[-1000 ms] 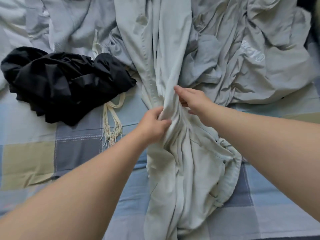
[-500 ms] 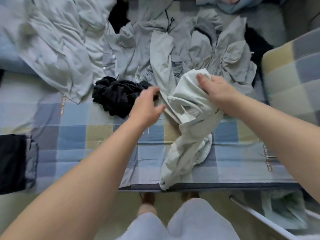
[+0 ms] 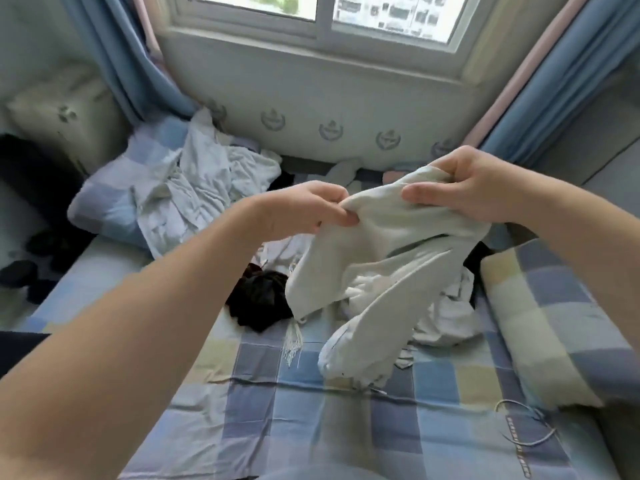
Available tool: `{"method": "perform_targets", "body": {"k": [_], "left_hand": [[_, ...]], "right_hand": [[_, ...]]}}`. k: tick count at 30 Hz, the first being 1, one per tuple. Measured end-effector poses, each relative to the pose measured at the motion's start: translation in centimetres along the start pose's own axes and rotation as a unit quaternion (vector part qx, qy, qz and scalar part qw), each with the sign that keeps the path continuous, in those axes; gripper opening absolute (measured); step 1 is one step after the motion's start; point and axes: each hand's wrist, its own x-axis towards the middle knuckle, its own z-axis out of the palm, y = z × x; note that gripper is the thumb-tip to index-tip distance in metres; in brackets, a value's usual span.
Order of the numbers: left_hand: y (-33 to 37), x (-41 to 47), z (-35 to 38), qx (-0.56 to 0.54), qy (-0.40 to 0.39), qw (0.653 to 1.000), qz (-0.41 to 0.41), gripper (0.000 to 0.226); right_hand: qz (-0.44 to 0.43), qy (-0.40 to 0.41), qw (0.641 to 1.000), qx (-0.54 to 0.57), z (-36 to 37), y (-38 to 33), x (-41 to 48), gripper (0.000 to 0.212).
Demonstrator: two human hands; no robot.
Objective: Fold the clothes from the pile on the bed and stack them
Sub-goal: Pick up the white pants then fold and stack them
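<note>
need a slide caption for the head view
Both hands, left and right, hold a pale garment up over the checked bed, clothes pile behind.

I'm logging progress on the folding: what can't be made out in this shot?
Head view only.
1. Pale garment: bunched between left hand and right hand, so its type is unclear.
2. Pile: partly hidden behind that garment.
3. Dark thing at the left edge: cut off by the frame and the forearm; cannot tell whether it is a folded stack.
</note>
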Motion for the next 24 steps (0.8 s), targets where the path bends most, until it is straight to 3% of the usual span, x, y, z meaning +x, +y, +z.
{"method": "perform_targets", "body": {"k": [2, 5, 7, 9, 12, 16, 17, 20, 22, 24], "left_hand": [[3.1, -1.1, -0.8, 0.005, 0.073, 0.997, 0.023, 0.024], [7.8, -2.5, -2.2, 0.100, 0.168, 0.980, 0.032, 0.035], [10.9, -3.5, -3.1, 0.195, 0.154, 0.968, -0.022, 0.041], [13.3, -4.4, -3.7, 0.279, 0.109, 0.948, -0.106, 0.039], [15.6, -4.4, -3.7, 0.303, 0.175, 0.930, -0.109, 0.019], [17.5, -2.0, -1.1, 0.137, 0.302, 0.941, 0.071, 0.014], [17.8, -1.2, -0.1, 0.118, 0.307, 0.939, 0.101, 0.012], [17.4, 1.6, 3.3, 0.214, 0.246, 0.943, 0.071, 0.005], [16.1, 3.4, 5.9, 0.254, 0.174, 0.950, 0.046, 0.009], [15.2, 4.7, 7.6, 0.201, 0.164, 0.963, 0.069, 0.021]], "right_hand": [[-0.019, 0.037, 0.998, -0.055, -2.0, -0.9, 0.4, 0.053], [-0.062, 0.082, 0.991, -0.089, -5.3, -1.7, 0.7, 0.030], [-0.095, 0.120, 0.983, -0.105, -7.7, -1.7, 0.8, 0.029], [-0.122, 0.177, 0.970, -0.110, -10.5, -1.2, 1.2, 0.041], [-0.128, 0.250, 0.957, -0.073, -13.6, 0.9, 1.5, 0.055], [-0.055, 0.161, 0.982, -0.085, -11.8, 5.2, 2.0, 0.042], [-0.065, 0.131, 0.987, -0.071, -10.7, 5.8, 1.8, 0.054], [-0.134, 0.050, 0.989, 0.028, -6.7, 6.0, 0.0, 0.098], [-0.154, 0.001, 0.979, 0.132, -3.6, 5.8, -1.1, 0.099], [-0.139, 0.015, 0.962, 0.235, -0.5, 6.8, -1.3, 0.080]]}}
